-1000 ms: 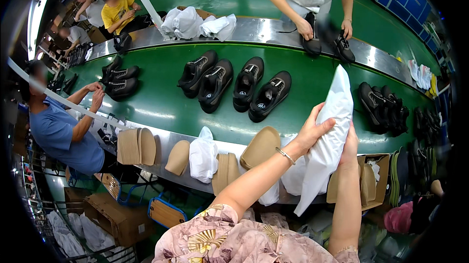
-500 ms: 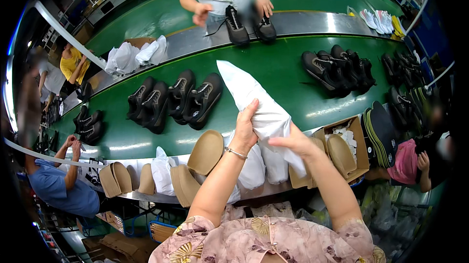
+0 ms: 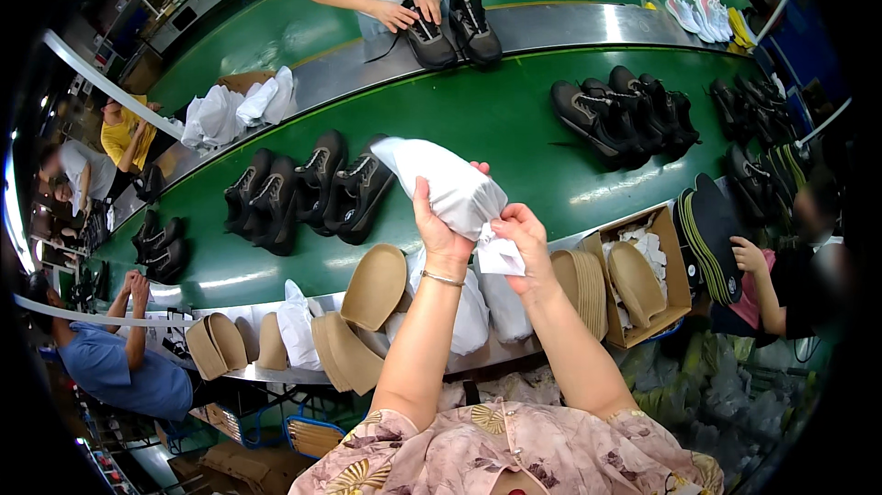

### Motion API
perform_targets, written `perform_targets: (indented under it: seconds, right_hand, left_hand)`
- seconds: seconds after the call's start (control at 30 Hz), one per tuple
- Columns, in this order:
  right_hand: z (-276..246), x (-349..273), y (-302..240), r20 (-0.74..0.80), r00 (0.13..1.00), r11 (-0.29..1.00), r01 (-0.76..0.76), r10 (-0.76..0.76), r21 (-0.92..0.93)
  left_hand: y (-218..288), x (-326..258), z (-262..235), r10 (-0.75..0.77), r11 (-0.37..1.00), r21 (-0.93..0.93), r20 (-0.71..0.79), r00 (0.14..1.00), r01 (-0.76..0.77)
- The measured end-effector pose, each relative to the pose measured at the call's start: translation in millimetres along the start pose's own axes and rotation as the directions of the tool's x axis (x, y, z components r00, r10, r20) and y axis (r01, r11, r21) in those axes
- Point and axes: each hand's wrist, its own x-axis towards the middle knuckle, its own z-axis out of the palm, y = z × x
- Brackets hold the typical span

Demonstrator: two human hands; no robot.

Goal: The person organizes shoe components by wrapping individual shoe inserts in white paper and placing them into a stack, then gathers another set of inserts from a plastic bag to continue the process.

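I am holding a white paper bundle up over the counter, my left hand clamped around its body. My right hand is pinching its loose lower end, keeping it taut.

Bright overhead light falls evenly, with white glare streaks on the green belt near its front edge. Shadows are soft. Fisheye bending curves straight edges, and the rim goes black and blurred.
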Motion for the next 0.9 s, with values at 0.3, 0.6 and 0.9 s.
perform_targets:
  seconds: [0.3,0.6,0.9]
  right_hand:
    - [9.4,-3.7,4.3,-0.132,0.982,0.761,0.015,-0.132,-0.649]
    - [41.6,-39.0,27.4,-0.011,1.0,0.856,0.015,-0.011,0.516]
    - [-12.7,-60.9,-28.4,-0.025,0.867,0.61,0.33,-0.498,-0.72]
  left_hand:
    - [24.2,-18.8,-26.9,0.05,0.89,0.451,0.053,0.997,-0.068]
    - [26.7,-52.5,-29.4,-0.073,0.967,0.25,0.073,0.995,0.053]
    - [-29.1,-26.4,-11.6,0.022,0.862,0.506,0.008,1.0,-0.023]
